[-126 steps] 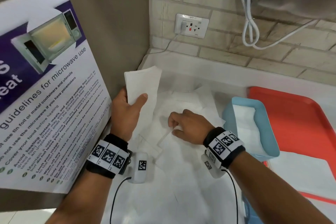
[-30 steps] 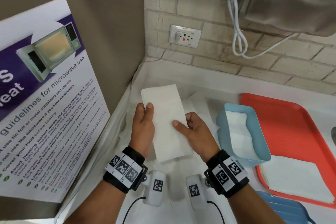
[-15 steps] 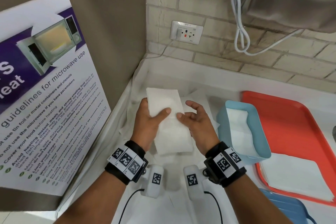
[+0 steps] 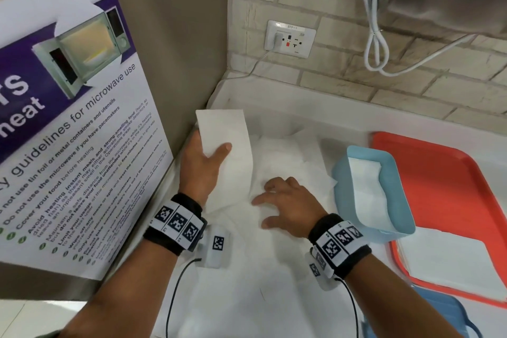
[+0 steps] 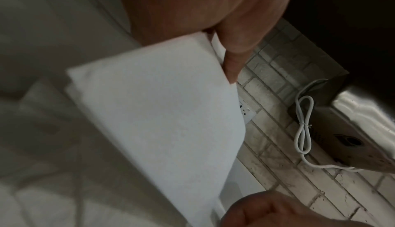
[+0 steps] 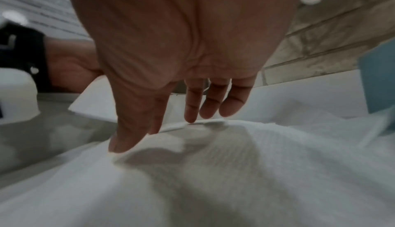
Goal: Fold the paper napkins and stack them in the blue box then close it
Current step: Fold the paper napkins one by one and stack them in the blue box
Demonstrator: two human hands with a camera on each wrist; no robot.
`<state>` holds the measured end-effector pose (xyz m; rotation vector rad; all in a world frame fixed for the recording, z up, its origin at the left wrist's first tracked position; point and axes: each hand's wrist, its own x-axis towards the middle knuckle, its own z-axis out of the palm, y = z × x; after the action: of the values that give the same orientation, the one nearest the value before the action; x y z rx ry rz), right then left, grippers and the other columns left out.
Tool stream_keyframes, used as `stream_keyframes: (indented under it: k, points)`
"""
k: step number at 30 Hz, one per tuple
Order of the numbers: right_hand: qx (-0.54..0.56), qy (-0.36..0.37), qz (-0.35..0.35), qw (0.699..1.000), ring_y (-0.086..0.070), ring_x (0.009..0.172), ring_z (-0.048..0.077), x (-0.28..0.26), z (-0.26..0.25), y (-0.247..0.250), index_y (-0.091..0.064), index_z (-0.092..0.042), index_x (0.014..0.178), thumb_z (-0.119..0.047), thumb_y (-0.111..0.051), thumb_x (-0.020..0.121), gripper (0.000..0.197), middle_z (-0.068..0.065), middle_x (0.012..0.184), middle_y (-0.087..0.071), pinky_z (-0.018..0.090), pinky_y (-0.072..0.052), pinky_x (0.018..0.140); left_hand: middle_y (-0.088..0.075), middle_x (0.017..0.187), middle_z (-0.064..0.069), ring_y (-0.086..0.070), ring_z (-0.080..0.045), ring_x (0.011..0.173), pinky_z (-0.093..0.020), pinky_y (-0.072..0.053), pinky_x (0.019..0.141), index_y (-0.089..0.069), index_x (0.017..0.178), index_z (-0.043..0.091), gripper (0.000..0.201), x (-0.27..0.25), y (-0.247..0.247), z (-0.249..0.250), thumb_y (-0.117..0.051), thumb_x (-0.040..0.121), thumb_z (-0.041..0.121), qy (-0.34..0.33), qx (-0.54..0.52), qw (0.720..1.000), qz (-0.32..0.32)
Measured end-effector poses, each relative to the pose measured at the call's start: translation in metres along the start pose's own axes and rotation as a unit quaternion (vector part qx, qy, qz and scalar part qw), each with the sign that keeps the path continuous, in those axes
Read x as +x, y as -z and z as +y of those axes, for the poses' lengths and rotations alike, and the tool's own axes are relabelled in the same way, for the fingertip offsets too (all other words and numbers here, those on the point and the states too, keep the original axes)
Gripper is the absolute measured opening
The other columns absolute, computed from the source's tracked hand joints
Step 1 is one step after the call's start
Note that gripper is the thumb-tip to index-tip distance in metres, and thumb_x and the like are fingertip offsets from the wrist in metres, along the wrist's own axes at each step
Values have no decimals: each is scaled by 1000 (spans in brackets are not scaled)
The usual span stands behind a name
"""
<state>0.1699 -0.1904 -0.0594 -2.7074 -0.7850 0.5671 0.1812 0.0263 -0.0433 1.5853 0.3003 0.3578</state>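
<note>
Left hand [image 4: 204, 166] holds the folded napkin [image 4: 225, 140]; right hand [image 4: 285, 204] fingers spread on loose napkins [image 4: 274, 269].
Blue box [image 4: 395, 223] at 3 o'clock: the one-handed hold may let the fold open.

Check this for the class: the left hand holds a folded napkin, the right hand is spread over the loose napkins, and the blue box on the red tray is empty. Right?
Not quite. The blue box is not empty: the head view shows white napkins already lying inside it. The rest stands: the left hand holds a folded napkin, the right hand is spread over the loose napkins, and the box sits on the red tray.
</note>
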Motion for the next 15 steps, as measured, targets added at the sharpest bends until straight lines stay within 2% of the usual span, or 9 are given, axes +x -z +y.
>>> stream_keyframes:
  k: [2, 4, 7, 9, 12, 15]
  points:
    - [-42, 6, 9, 999, -37, 121, 19, 4, -6, 1, -62, -40, 124, -48, -70, 86, 40, -10, 133, -47, 32, -30, 91, -73, 108, 10, -71, -11, 100, -38, -57, 93, -62, 115, 28, 33, 0, 3, -3, -76, 91, 10, 2, 2, 1000, -3]
    - [-72, 3, 6, 997, -38, 120, 19, 7, -10, 1, -58, -36, 125, -47, -71, 85, 44, -11, 127, -52, 31, -26, 86, -75, 108, 11, -72, -13, 103, -42, -57, 95, -63, 112, 32, 33, 0, 6, -4, -76, 92, 10, -1, 0, 1000, -5]
    - [-102, 6, -12, 995, -38, 119, 19, 10, -10, -2, -52, -34, 129, -46, -74, 82, 53, -10, 128, -53, 33, -27, 90, -75, 112, 6, -72, -17, 106, -45, -57, 98, -64, 117, 27, 33, -3, 8, -7, -76, 92, 9, 3, -16, 1000, -1]
    - [-119, 12, -12, 993, -38, 117, 19, 11, -9, -3, -57, -32, 121, -46, -73, 83, 44, -9, 123, -53, 32, -25, 87, -74, 112, 5, -71, -18, 106, -45, -56, 98, -63, 116, 26, 33, -4, 9, -7, -76, 91, 9, 4, -16, 1000, 2]
    - [-135, 26, 3, 991, -37, 115, 18, 10, -7, 1, -64, -30, 110, -48, -69, 85, 32, -10, 119, -53, 32, -22, 84, -74, 110, 9, -71, -11, 101, -41, -57, 96, -62, 114, 27, 31, -5, 10, -8, -76, 92, 9, 3, -17, 1000, 0]
    - [-74, 31, 33, 996, -42, 111, 14, 4, -4, 13, -63, -33, 102, -54, -65, 87, 26, -14, 110, -59, 34, -28, 91, -74, 108, 11, -71, -8, 100, -40, -57, 96, -62, 115, 26, 26, -5, 11, -7, -73, 95, 13, 2, -21, 1000, -6]
